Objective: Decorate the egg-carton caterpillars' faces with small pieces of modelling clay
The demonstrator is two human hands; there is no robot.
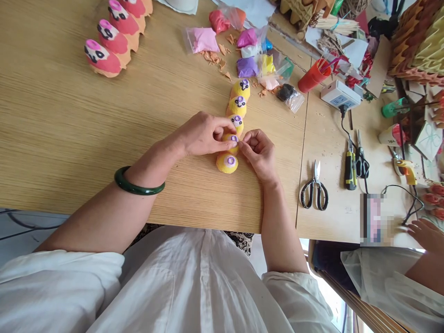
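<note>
And there was the left hand (pixel 203 134), covering parts of the third and fourth bumps of the yellow row (pixel 238 106); whether it gripped or only steadied, you couldn't tell! Its thumb lay across the fourth bump, its curled fingers partly hidden. In came the right hand (pixel 261 152), thumb and forefinger tips pressed together at that bump's right side, anything between them too small to make out. The row lay on the table (pixel 194 194), running between the hands, its nearest bump just below them. Up top, the red row (pixel 113 44) was cut off by the frame; far right, so was another person's hand (pixel 428 236), near a pixelated patch (pixel 376 219). Containers? A red cup (pixel 310 79) held thin sticks, and a clear bag (pixel 294 101) held a black lump (pixel 286 91).
</note>
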